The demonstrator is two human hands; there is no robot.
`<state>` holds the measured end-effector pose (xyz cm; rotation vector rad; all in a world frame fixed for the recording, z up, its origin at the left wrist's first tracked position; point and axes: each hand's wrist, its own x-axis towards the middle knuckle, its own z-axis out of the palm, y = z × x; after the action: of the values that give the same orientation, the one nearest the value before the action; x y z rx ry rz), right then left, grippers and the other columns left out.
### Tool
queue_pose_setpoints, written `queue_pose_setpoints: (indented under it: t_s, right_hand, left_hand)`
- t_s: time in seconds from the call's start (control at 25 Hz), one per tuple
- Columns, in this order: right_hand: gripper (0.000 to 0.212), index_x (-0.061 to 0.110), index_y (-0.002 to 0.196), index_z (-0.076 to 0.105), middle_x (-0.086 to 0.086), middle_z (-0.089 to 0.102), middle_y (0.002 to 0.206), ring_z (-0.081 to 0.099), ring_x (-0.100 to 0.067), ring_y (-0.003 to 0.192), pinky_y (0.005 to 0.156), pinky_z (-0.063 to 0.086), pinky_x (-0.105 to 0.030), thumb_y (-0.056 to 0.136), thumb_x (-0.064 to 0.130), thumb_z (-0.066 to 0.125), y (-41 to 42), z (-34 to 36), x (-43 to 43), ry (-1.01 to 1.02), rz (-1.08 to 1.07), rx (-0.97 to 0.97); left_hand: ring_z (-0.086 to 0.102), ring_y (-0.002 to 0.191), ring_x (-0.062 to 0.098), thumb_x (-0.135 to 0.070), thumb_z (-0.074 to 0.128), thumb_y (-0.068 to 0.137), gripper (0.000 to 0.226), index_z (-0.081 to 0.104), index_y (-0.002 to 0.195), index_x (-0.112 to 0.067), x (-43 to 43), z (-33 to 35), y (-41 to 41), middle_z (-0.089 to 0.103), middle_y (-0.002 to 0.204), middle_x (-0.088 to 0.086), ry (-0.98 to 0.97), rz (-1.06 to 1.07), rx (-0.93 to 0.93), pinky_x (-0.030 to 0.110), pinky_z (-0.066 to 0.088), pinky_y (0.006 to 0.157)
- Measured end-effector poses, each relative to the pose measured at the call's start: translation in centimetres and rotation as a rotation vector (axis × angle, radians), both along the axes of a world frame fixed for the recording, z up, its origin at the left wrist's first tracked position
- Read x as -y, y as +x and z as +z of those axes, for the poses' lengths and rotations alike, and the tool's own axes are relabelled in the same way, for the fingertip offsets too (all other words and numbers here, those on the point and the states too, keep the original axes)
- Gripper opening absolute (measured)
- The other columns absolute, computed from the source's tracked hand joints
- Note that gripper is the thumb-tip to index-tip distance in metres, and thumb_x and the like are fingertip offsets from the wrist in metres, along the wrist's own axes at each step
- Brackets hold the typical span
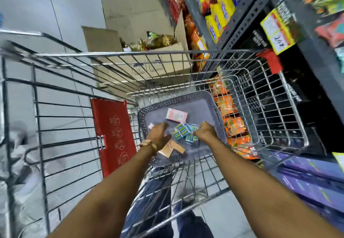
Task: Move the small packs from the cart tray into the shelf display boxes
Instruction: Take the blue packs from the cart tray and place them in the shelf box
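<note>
both hands reach into the grey tray [206, 105] in the wire cart [130, 64]; the left hand [158, 135] hovers fingers apart, the right hand [204, 131] curls on the blue small packs [183, 132]. a pink pack [176, 115] lies beyond; shelf [247, 14] rises at right.

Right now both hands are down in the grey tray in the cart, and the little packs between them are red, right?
Not quite. In the head view both hands, left hand and right hand, are in the grey tray, but the little packs between them are blue, not red.
</note>
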<state>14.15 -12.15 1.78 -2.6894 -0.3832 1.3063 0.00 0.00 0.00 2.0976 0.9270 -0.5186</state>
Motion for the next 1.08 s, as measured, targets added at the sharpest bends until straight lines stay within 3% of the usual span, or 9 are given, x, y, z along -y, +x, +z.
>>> queue_pose_setpoints:
  t_s: [0.12,0.2,0.28,0.44,0.56,0.72,0.84,0.96,1.08]
  right_hand:
    - [0.062,0.003,0.128,0.051,-0.021,0.053,0.134,0.053,-0.035,0.122,0.098,0.048,-0.042,0.075,0.024,0.076,-0.2,-3.9,0.6,-0.111,-0.002,0.029]
    - [0.077,0.008,0.133,0.042,-0.017,0.045,0.135,0.046,-0.035,0.122,0.098,0.046,-0.042,0.068,0.025,0.081,-0.6,-6.1,1.2,-0.102,0.247,0.155]
    - [0.075,0.011,0.130,0.042,-0.012,0.045,0.131,0.044,-0.031,0.120,0.094,0.045,-0.041,0.067,0.026,0.080,-0.6,-7.6,1.0,-0.065,0.476,0.292]
    - [0.059,0.009,0.120,0.050,-0.014,0.051,0.127,0.048,-0.033,0.118,0.093,0.045,-0.041,0.069,0.017,0.079,-0.1,-8.2,-0.1,-0.095,0.468,0.287]
    - [0.043,0.005,0.112,0.055,-0.023,0.062,0.120,0.060,-0.039,0.112,0.087,0.051,-0.043,0.074,0.008,0.074,1.0,-6.6,0.2,-0.013,0.180,0.117]
    - [0.056,0.000,0.122,0.050,-0.026,0.059,0.125,0.058,-0.038,0.115,0.091,0.049,-0.041,0.075,0.012,0.078,2.9,-0.9,1.3,0.080,-0.123,0.116]
    - [0.032,-0.003,0.107,0.061,-0.027,0.066,0.111,0.062,-0.037,0.102,0.082,0.048,-0.040,0.080,0.010,0.071,4.9,6.4,3.7,0.293,-0.335,0.279]
    - [0.022,-0.001,0.105,0.064,-0.021,0.071,0.103,0.063,-0.025,0.087,0.076,0.048,-0.033,0.085,0.008,0.066,5.3,14.1,8.2,0.553,-0.535,0.356]
    - [0.027,0.006,0.114,0.061,-0.015,0.070,0.100,0.066,-0.026,0.089,0.083,0.054,-0.041,0.088,0.000,0.060,3.6,22.0,15.0,0.869,-0.814,0.405]
  left_hand:
    - [0.052,0.119,0.035,-0.023,0.063,0.083,0.055,0.044,0.132,-0.008,1.4,-3.5,3.1,0.056,0.129,0.020,0.066,-0.132,-0.062,0.042,0.043,0.101]
    - [0.056,0.112,0.038,-0.021,0.066,0.078,0.056,0.044,0.128,-0.009,2.0,-5.2,4.6,0.059,0.123,0.020,0.085,-0.140,-0.092,0.045,0.048,0.094]
    - [0.058,0.107,0.038,-0.017,0.067,0.074,0.052,0.045,0.121,-0.007,1.6,-6.9,5.1,0.062,0.117,0.019,0.083,-0.044,-0.093,0.046,0.050,0.091]
    - [0.061,0.105,0.037,-0.022,0.071,0.075,0.044,0.056,0.113,-0.008,1.2,-7.9,4.7,0.066,0.112,0.021,0.068,-0.068,-0.153,0.043,0.049,0.087]
    - [0.065,0.095,0.040,-0.023,0.073,0.078,0.024,0.066,0.085,-0.001,1.2,-6.3,4.6,0.071,0.097,0.027,-0.038,-0.100,-0.120,0.039,0.049,0.074]
    - [0.055,0.064,0.026,-0.031,0.065,0.086,0.042,0.046,0.051,-0.016,1.5,-1.6,5.2,0.055,0.065,0.026,-0.298,0.188,0.042,0.036,0.037,0.058]
    - [0.053,0.047,0.003,-0.008,0.052,0.096,0.031,0.054,0.067,-0.018,2.9,4.7,6.9,0.055,0.053,-0.005,-0.600,0.374,0.252,0.021,0.052,0.049]
    - [0.064,0.054,-0.001,-0.001,0.045,0.097,0.019,0.062,0.096,-0.010,5.3,12.0,8.8,0.069,0.071,-0.002,-0.772,0.332,0.433,0.017,0.058,0.051]
    - [0.071,0.064,0.003,0.000,0.046,0.095,0.020,0.061,0.108,-0.006,9.9,20.1,10.4,0.077,0.075,-0.007,-0.839,0.163,0.608,0.019,0.058,0.051]
